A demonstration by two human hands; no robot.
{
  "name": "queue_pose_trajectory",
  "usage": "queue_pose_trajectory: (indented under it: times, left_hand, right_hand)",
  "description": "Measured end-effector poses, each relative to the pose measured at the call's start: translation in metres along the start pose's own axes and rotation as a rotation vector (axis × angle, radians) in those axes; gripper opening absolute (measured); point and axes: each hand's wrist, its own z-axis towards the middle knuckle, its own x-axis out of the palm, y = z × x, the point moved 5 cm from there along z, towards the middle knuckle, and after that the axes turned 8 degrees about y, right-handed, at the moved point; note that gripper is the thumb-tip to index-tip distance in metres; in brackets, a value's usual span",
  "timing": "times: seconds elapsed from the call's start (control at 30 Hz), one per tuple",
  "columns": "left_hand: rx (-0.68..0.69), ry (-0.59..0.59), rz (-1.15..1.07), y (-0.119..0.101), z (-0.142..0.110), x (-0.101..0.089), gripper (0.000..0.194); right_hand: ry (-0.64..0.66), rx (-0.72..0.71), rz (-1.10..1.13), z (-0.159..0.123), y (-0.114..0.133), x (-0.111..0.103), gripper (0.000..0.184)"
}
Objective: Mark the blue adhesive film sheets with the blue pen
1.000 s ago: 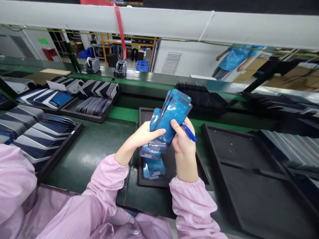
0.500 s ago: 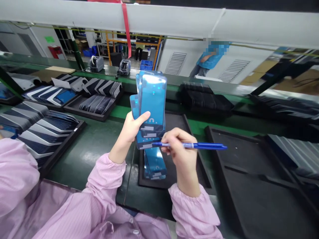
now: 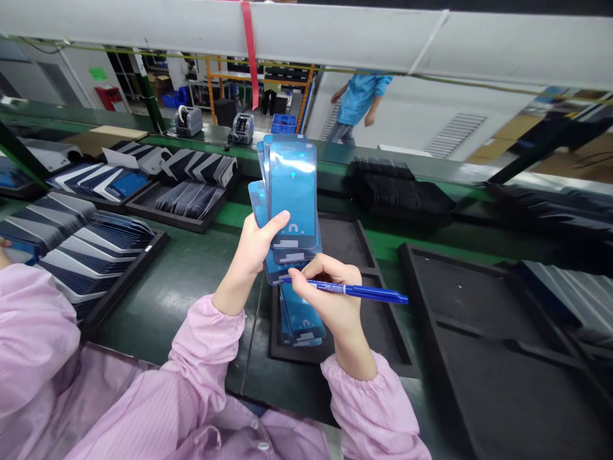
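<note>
My left hand (image 3: 253,248) grips a fanned stack of blue film-covered phone panels (image 3: 291,191), held upright over the green bench. My right hand (image 3: 330,300) is closed on a blue pen (image 3: 357,292), whose tip touches the lower edge of the stack while its barrel points right. Below the hands, more blue panels (image 3: 299,319) lie in a black tray (image 3: 345,338). Both arms wear pink sleeves.
Black trays of dark and white panels (image 3: 90,252) fill the left side, more sit further back (image 3: 186,191). A large black tray (image 3: 483,332) lies at right. Two small machines (image 3: 242,128) stand on the far ledge. A person in blue (image 3: 359,102) walks behind.
The stack went from tilted to upright in my left hand. My right hand let go of it, swung the pen out level and brought its tip to the stack's lower edge.
</note>
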Motion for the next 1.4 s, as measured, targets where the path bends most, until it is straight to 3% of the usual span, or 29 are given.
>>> queue_pose_trajectory:
  times: [0.4, 0.53, 0.63, 0.73, 0.83, 0.9, 0.93, 1.07, 1.17, 1.27, 1.4]
  left_hand:
    - [-0.012, -0.002, -0.037, 0.002, 0.001, 0.0, 0.043]
    - [-0.005, 0.002, -0.027, 0.001, 0.001, 0.0, 0.043]
    - [-0.004, 0.01, -0.01, 0.002, 0.002, -0.002, 0.044]
    - [-0.007, 0.05, 0.043, 0.008, 0.006, -0.004, 0.046]
    - [0.024, 0.126, 0.222, 0.019, 0.008, 0.001, 0.044]
    - [0.073, 0.186, 0.393, 0.03, 0.008, 0.01, 0.039]
    - [0.103, 0.212, 0.469, 0.036, 0.007, 0.016, 0.037]
    - [0.212, 0.309, 0.626, 0.068, 0.002, 0.039, 0.032]
    - [0.266, 0.365, 0.716, 0.089, 0.002, 0.045, 0.043]
    - [0.282, 0.369, 0.796, 0.097, 0.003, 0.04, 0.055]
    - [0.283, 0.331, 0.876, 0.089, -0.008, 0.025, 0.056]
  right_hand:
    - [0.0, -0.144, -0.076, 0.002, 0.006, 0.002, 0.032]
    - [0.006, -0.125, -0.058, 0.001, 0.005, 0.003, 0.032]
    - [-0.006, -0.045, 0.125, 0.001, -0.002, -0.003, 0.033]
    - [-0.168, -0.002, 0.369, 0.003, -0.012, -0.025, 0.023]
    - [-0.401, 0.044, 0.342, 0.006, -0.029, -0.053, 0.038]
    - [-0.449, 0.105, 0.271, 0.01, -0.046, -0.065, 0.045]
    - [-0.414, 0.122, 0.259, 0.014, -0.055, -0.067, 0.051]
    - [-0.133, 0.113, 0.342, 0.03, -0.088, -0.053, 0.105]
    - [-0.12, 0.162, 0.364, 0.038, -0.11, -0.042, 0.133]
    - [-0.164, 0.158, 0.345, 0.04, -0.117, -0.031, 0.133]
    - [-0.156, 0.068, 0.288, 0.032, -0.105, -0.012, 0.102]
